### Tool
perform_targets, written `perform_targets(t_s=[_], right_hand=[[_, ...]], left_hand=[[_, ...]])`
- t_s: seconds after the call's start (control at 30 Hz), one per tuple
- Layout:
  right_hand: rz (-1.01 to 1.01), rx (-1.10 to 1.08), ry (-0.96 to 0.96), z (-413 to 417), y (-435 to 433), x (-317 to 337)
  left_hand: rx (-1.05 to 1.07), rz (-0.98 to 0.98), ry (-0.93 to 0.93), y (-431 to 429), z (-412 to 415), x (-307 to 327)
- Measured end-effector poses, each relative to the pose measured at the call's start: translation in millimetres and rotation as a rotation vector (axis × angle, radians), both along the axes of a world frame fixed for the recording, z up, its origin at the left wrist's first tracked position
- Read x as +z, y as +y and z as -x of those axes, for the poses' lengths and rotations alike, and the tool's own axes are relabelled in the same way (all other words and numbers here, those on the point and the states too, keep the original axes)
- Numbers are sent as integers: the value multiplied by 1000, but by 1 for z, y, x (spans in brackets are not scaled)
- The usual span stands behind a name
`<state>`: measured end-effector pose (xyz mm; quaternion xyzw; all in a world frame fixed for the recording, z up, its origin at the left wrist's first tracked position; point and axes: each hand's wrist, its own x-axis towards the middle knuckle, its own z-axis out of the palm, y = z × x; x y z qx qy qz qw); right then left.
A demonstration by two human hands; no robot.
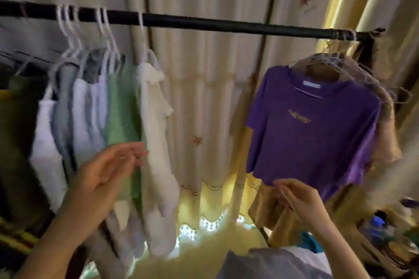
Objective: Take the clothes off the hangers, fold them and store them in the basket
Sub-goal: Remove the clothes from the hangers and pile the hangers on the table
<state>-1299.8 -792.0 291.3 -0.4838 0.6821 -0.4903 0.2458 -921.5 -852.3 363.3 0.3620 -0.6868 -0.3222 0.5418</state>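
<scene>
Clothes [156,120] hang from the black rail [204,21] across the top. At lower right the right hand [299,199] pinches the purple T-shirt [313,138] by its hem, probably to draw it off its hanger [302,64]. At lower left the left hand [106,172], fingers spread, hovers by the green top [122,115]. No basket shows.

Purple T-shirt [313,131] (gold lettering), green top [122,115], cream garment [156,138], seemingly star-patterned curtain [204,75].

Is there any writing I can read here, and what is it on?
Nothing here reads clearly.
Gold print on the chest of the purple T-shirt: one short line, too blurred to read.
Pale blue neck label of that shirt: too small to read.
No other writing shows.
</scene>
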Motion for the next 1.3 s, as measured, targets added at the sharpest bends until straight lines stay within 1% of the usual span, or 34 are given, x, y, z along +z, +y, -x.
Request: perform_targets(t_s=[0.1, 0.17, 0.2, 0.27, 0.37, 0.43, 0.47, 0.53, 0.6, 0.7, 0.77, 0.87, 0.93, 1.07, 1.1, 1.17, 1.23, 1.3], right_hand=[[99, 223, 1, -62, -66, 48], [168, 322, -12, -104, -99, 83], [204, 369, -24, -124, -114, 100], [275, 439, -43, -159, -139, 136], [316, 469, -93, -199, -167, 178], [281, 503, -133, -220, -181, 192], [254, 516, -131, -228, -187, 195], [221, 512, -51, -243, -195, 198], [213, 481, -19, -254, -200, 197], [211, 490, -38, -259, -206, 194], [217, 539, -63, -256, -207, 192], [207, 626, -125, -252, -209, 192], [202, 695, -115, -255, -211, 193], [188, 822, -75, -277, -217, 193], [180, 835, -58, -280, -218, 193], [161, 848, -52, -281, -223, 195], [169, 769, -127, -278, -228, 200], [167, 641, -241, -278, -234, 208]], left_hand=[[286, 183, -34, -9, -79, 54], [476, 287, -15, -20, -116, 76], [554, 312, -36, -26, -129, 83], [672, 288, -92, -44, -144, 88], [797, 98, -241, -76, -149, 84], [775, -30, -314, -90, -143, 80], [731, -71, -310, -94, -138, 78], [614, -118, -240, -102, -130, 74], [556, -127, -230, -106, -127, 75], [561, -113, -275, -114, -130, 77], [525, -109, -270, -115, -132, 79], [388, -108, -240, -118, -132, 84], [301, -88, -268, -119, -125, 89], [228, -61, -281, -125, -108, 92], [208, -66, -268, -126, -108, 91], [156, -128, -167, -128, -116, 89], [110, -207, -42, -130, -125, 91], [125, -236, 34, -135, -129, 96]])
